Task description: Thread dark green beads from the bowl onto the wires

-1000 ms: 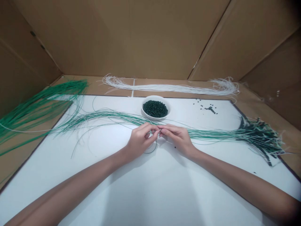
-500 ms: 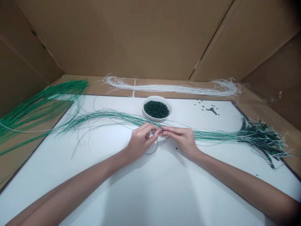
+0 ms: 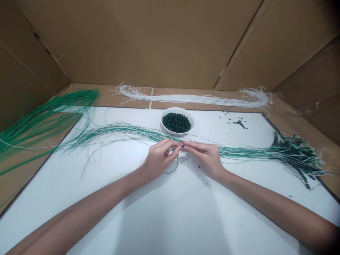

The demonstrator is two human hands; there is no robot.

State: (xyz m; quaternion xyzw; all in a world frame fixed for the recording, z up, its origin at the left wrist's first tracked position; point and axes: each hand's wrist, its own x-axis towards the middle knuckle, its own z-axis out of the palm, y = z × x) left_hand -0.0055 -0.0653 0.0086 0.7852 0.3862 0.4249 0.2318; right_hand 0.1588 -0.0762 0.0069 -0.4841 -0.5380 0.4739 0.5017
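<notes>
My left hand [image 3: 161, 156] pinches a thin strand between thumb and fingertips. Part of that strand [image 3: 176, 168] curls in a loop below the hand. My right hand [image 3: 207, 157] is closed on a small dark bead [image 3: 182, 146], at the strand's tip; the fingers partly hide it. Both sets of fingertips almost meet. Behind them runs a long bundle of green and white strands [image 3: 239, 152], its right end covered with dark beads [image 3: 297, 156]. A white bowl [image 3: 193, 124] of dark green beads [image 3: 176, 122] stands just beyond my hands.
Loose beads [image 3: 240, 123] lie scattered right of the bowl, and a single bead [image 3: 199, 166] is below my right hand. White strands [image 3: 196, 99] stretch along the back. Green strands [image 3: 47, 113] spread at left. Cardboard walls [image 3: 138, 42] enclose the white board [image 3: 170, 219].
My right fingertips have shifted very slightly around the bead at the strand's tip. Both hands otherwise keep their places, and the bundle and bowl stay put.
</notes>
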